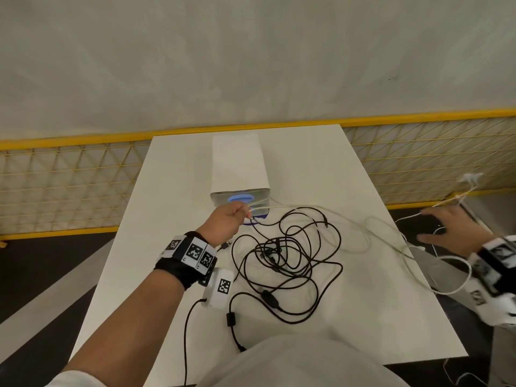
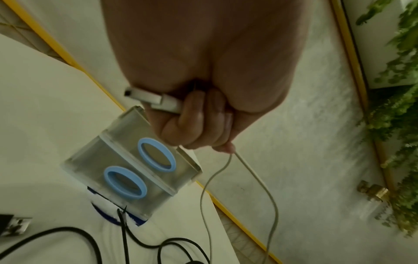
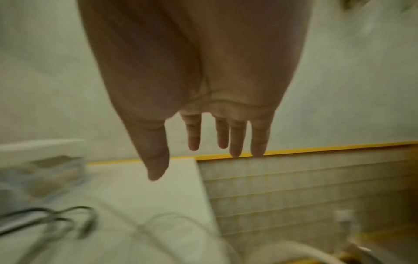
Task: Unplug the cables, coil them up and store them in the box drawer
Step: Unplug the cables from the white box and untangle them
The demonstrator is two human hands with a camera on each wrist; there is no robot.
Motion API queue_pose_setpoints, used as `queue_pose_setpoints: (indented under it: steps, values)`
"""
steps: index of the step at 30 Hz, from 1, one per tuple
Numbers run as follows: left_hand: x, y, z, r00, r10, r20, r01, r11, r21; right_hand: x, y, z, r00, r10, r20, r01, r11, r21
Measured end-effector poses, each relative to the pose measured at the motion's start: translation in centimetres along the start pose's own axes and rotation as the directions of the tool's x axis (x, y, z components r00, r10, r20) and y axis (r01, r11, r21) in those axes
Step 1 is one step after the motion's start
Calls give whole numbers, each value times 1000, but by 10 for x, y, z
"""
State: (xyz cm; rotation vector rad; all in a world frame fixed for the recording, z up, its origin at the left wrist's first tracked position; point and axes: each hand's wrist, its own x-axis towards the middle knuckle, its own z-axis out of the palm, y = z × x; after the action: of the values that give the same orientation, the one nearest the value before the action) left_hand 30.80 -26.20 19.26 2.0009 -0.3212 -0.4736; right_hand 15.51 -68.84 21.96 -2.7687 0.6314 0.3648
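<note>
My left hand (image 1: 223, 223) grips a white cable (image 1: 279, 208) just in front of the box drawer (image 1: 237, 166). In the left wrist view the fingers (image 2: 203, 116) curl round the cable, its white USB plug (image 2: 147, 97) sticks out of the fist, and two strands (image 2: 248, 169) hang below. The box front carries two blue ring handles (image 2: 156, 155). The white cable trails right, off the table. A tangle of black cables (image 1: 266, 296) lies mid-table. My right hand (image 1: 449, 230) hovers past the table's right edge, fingers (image 3: 236, 142) straight and holding nothing.
The white table (image 1: 321, 163) backs onto a yellow mesh fence (image 1: 69, 177). A white block with a printed marker (image 1: 221, 287) lies by my left wrist with a black cable attached. White connectors (image 1: 470, 178) sit at the far right by the fence.
</note>
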Motion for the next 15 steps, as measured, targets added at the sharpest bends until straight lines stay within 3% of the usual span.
queue_pose_setpoints:
  steps: [4, 9, 11, 13, 15]
  values:
    - [-5, 8, 3, 998, 51, 43, -54, 996, 77, 5, -100, 37, 925, -379, -8, 378, 919, 109]
    - [-15, 21, 9, 982, 132, 137, -153, 975, 162, -6, -211, 59, 732, -669, -129, 680, 706, 197]
    - [-18, 22, 12, 968, 176, 179, -208, 961, 183, -13, -241, 63, 711, -698, -84, 691, 671, 268]
    - [-20, 21, 12, 958, 188, 215, -234, 949, 213, -16, -252, 66, 749, -660, 54, 602, 712, 362]
    - [-23, 16, 3, 960, 189, 205, -236, 941, 242, -8, -240, 70, 769, -612, 186, 550, 781, 297]
